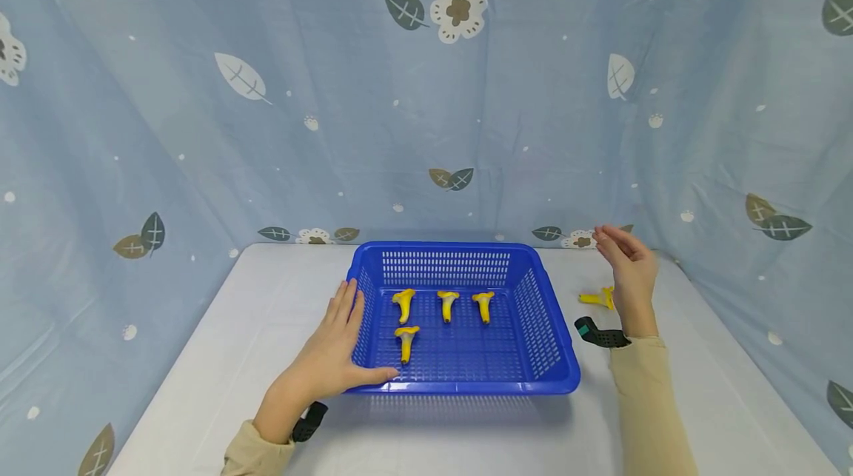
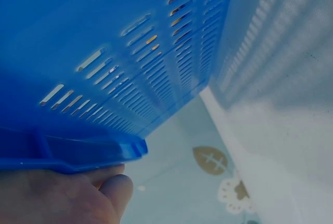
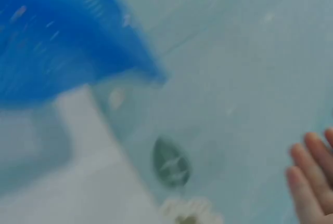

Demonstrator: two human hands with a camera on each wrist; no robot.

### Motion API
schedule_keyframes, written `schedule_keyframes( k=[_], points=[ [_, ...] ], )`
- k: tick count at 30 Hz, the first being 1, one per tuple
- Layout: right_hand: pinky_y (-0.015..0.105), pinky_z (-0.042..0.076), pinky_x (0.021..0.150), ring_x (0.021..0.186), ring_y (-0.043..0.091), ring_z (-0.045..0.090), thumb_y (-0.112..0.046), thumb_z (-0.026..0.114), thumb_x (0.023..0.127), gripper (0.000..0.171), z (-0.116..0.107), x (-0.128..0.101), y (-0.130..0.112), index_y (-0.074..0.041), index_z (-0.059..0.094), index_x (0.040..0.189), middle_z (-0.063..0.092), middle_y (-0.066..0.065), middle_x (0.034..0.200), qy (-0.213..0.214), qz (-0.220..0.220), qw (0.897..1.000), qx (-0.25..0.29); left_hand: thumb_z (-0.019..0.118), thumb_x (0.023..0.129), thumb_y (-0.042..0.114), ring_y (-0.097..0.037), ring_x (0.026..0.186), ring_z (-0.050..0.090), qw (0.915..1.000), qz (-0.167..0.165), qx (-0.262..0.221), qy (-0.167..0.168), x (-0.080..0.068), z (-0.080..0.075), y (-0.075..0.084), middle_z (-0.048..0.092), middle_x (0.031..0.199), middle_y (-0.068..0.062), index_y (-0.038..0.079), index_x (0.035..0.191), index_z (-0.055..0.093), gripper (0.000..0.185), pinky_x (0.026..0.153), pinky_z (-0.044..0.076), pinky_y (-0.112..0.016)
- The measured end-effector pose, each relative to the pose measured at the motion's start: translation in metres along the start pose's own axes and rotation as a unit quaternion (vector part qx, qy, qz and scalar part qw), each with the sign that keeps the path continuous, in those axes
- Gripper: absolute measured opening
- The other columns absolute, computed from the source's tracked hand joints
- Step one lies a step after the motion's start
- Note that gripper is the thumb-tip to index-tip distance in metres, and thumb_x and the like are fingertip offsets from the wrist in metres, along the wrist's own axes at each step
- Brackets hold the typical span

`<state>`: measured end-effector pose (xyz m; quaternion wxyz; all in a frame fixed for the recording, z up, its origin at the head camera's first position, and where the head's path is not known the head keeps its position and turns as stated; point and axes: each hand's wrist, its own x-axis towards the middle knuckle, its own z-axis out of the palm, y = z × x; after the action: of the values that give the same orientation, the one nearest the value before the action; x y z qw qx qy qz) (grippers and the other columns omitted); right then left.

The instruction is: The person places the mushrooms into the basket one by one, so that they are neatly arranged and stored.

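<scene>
A blue plastic basket [image 1: 466, 387] with slotted walls stands on the white table. Several yellow trumpet-shaped mushrooms [image 1: 406, 343], like chanterelles, lie inside it on the left and middle of its floor. My left hand [image 1: 331, 357] rests on the basket's near left corner, fingers extended along the left rim and thumb on the front rim. In the left wrist view, that hand [image 2: 67, 195] lies against the rim. Raised right of the basket, my right hand [image 1: 631, 272] holds nothing, its fingers together and slightly bent. Another yellow mushroom [image 1: 597, 297] lies on the table beside the right hand.
The white tablecloth [image 1: 253, 328] extends on both sides of the basket. Behind it hangs a light blue curtain [image 1: 346, 106] printed with leaves and flowers, close to the basket's far side. Black wrist straps [image 1: 603, 334] sit on both wrists.
</scene>
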<state>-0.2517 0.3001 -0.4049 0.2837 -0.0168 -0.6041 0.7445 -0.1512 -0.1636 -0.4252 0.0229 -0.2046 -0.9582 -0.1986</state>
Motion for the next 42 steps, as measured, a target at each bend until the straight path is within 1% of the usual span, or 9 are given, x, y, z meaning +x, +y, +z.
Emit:
schedule_keyframes(
  k=[4,7,14,19,24,26,30,36,42],
  points=[
    [0.016,0.051,0.088,0.103,0.013,0.067,-0.002,0.071,0.090,0.035,-0.019,-0.007,0.026,0.012,0.064,0.122,0.071,0.013,0.116,0.049,-0.029,0.998,-0.011,0.064,0.070,0.082,-0.041,0.150,-0.005,1.0000,0.000,0.000,-0.001,0.000,0.000,0.000,-0.005,0.164,-0.023,-0.007,0.156,0.009,0.135,0.116,0.018,-0.058],
    [0.016,0.051,0.088,0.104,0.013,0.067,0.000,0.071,0.089,0.036,-0.032,-0.013,0.045,0.010,0.064,0.123,0.069,0.016,0.120,0.075,-0.034,0.997,-0.008,0.067,0.071,0.079,-0.041,0.150,-0.005,1.0000,-0.002,-0.002,0.000,0.001,0.000,0.001,-0.004,0.164,-0.023,-0.007,0.156,0.010,0.134,0.115,0.019,-0.059],
    [0.014,0.052,0.084,0.099,0.010,0.069,0.001,0.073,0.087,0.033,-0.051,-0.025,0.072,0.005,0.069,0.120,0.071,0.012,0.117,0.134,-0.009,0.990,-0.045,0.073,0.071,0.072,-0.039,0.150,-0.008,0.9999,-0.009,-0.014,-0.002,0.000,-0.001,0.003,-0.005,0.164,-0.023,-0.007,0.156,0.010,0.132,0.115,0.019,-0.059],
    [0.012,0.051,0.083,0.097,0.009,0.069,0.000,0.074,0.087,0.033,-0.058,-0.033,0.080,0.006,0.069,0.119,0.072,0.009,0.114,0.148,0.017,0.987,-0.063,0.070,0.071,0.076,-0.039,0.150,-0.007,0.9999,-0.006,-0.009,-0.003,0.000,-0.001,0.002,-0.005,0.164,-0.023,-0.007,0.156,0.009,0.133,0.115,0.019,-0.059],
    [0.013,0.052,0.083,0.097,0.010,0.069,0.001,0.074,0.086,0.034,-0.061,-0.037,0.087,0.008,0.068,0.119,0.072,0.009,0.114,0.168,0.030,0.984,-0.059,0.062,0.070,0.084,-0.040,0.150,-0.006,1.0000,-0.003,-0.006,-0.003,0.000,-0.001,0.002,-0.004,0.164,-0.023,-0.007,0.156,0.009,0.136,0.115,0.020,-0.059],
    [0.013,0.052,0.083,0.099,0.010,0.069,0.002,0.074,0.086,0.033,-0.063,-0.038,0.089,0.008,0.069,0.118,0.072,0.010,0.114,0.174,0.028,0.982,-0.073,0.063,0.070,0.083,-0.041,0.150,-0.005,1.0000,-0.003,-0.004,-0.002,0.000,-0.001,0.002,-0.004,0.164,-0.023,-0.007,0.156,0.010,0.135,0.115,0.021,-0.059],
    [0.011,0.050,0.085,0.101,0.009,0.066,-0.001,0.073,0.089,0.031,-0.066,-0.041,0.095,0.005,0.069,0.119,0.071,0.011,0.117,0.171,0.016,0.976,-0.137,0.070,0.071,0.076,-0.040,0.150,-0.006,1.0000,-0.004,-0.007,0.001,0.000,0.000,0.002,-0.004,0.164,-0.023,-0.007,0.156,0.010,0.133,0.115,0.021,-0.059],
    [0.011,0.049,0.085,0.098,0.006,0.062,-0.011,0.072,0.091,0.030,-0.070,-0.043,0.104,-0.003,0.071,0.120,0.070,0.009,0.117,0.154,0.005,0.958,-0.244,0.071,0.071,0.074,-0.039,0.150,-0.007,0.9999,-0.006,-0.012,-0.001,-0.001,0.000,0.003,-0.004,0.164,-0.023,-0.007,0.156,0.009,0.133,0.115,0.019,-0.059],
    [0.012,0.049,0.085,0.096,0.006,0.062,-0.013,0.071,0.092,0.030,-0.069,-0.043,0.104,-0.005,0.072,0.121,0.069,0.011,0.117,0.150,0.025,0.949,-0.277,0.067,0.071,0.079,-0.041,0.150,-0.005,1.0000,-0.005,-0.002,-0.002,0.000,0.001,0.001,-0.004,0.164,-0.023,-0.007,0.156,0.010,0.133,0.115,0.020,-0.059]
  ],
)
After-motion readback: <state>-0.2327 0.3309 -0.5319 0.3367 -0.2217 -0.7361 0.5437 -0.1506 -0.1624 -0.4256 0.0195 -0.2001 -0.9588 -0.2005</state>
